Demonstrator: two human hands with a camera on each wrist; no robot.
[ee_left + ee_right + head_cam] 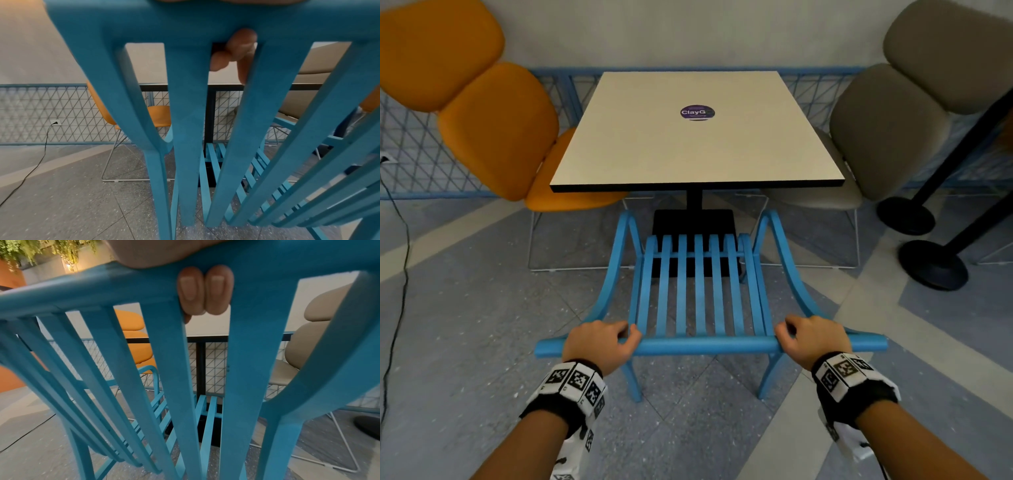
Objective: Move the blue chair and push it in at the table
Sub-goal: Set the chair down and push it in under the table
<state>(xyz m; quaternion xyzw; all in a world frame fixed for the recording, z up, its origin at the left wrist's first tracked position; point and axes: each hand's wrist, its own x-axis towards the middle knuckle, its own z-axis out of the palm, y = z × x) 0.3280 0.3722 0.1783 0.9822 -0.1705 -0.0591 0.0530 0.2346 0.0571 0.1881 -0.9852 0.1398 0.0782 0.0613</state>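
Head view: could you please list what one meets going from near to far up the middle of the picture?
Top rail of the blue chair, gripped by the left hand and right hand → chair seat slats → black table base → table → purple sticker → wall.

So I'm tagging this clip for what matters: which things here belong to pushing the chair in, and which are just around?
Part of the job:
- blue chair, top rail gripped by both hands
- left hand
- right hand
- table

Just around:
- orange chair
- beige chair
- black stanchion bases
- black cable
- blue mesh fence
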